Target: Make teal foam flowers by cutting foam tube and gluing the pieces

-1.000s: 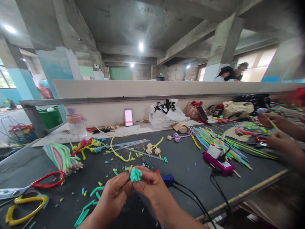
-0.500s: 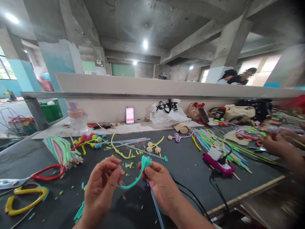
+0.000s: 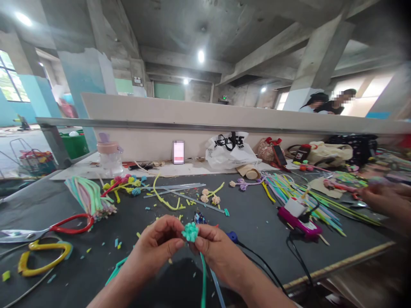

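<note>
Both hands meet at a small teal flower of fuzzy pipe cleaner, its bunched petals facing up toward me. My right hand pinches it from the right between thumb and fingers. On the other side, the thumb and forefinger of my left hand close against its petals. A teal stem hangs from the flower below my right hand. Behind and under my hands lies a blue device with a black cable, mostly hidden; a translucent stick lies below it. More teal pipe cleaners lie beside my left forearm.
Red-handled scissors and a yellow-handled tool lie left, near bundled pastel pipe cleaners. Yellow offcuts and peach flowers lie ahead. At right are a magenta power strip, loose pipe cleaners and another person's hand.
My left hand has moved right from the stem to the flower. The flower has come lower and turned its petals toward me, and its stem now hangs down instead of stretching left.
</note>
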Available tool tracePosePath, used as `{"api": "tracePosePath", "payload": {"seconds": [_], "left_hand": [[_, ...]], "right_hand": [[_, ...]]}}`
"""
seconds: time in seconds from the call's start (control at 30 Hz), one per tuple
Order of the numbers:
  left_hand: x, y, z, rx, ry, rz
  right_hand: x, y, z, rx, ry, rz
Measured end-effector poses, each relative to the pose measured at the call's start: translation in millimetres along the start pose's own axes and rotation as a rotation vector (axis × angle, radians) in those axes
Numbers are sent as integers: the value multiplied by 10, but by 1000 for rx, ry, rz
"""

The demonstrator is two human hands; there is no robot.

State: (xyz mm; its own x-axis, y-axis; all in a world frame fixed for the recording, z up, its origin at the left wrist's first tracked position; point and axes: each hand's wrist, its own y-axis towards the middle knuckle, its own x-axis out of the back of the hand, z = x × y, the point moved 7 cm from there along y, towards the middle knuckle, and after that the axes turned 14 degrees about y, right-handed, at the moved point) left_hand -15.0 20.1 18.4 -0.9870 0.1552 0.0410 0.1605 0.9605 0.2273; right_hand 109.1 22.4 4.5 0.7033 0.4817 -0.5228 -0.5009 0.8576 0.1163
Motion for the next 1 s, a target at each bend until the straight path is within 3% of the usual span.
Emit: {"api": "tracePosePath", "payload": {"seconds": [0.37,0.5,0.63,0.77,1.0], "left_hand": [[-26,-2,80,-18,119,8],[-54,-34,58,-19,116,34],[22,-58,73,-45,78,5],[79,-63,-8,-151,173,-24],[-3,-113,-265,-389,373,42]], "right_hand": [[-126,-68,188,183,-590,16],[-109,-77,165,215,-612,-36],[-43,-77,82,144,-527,-77],[-17,-72,77,148,-555,-79],[-89,-66,120,241,-638,-4]]}}
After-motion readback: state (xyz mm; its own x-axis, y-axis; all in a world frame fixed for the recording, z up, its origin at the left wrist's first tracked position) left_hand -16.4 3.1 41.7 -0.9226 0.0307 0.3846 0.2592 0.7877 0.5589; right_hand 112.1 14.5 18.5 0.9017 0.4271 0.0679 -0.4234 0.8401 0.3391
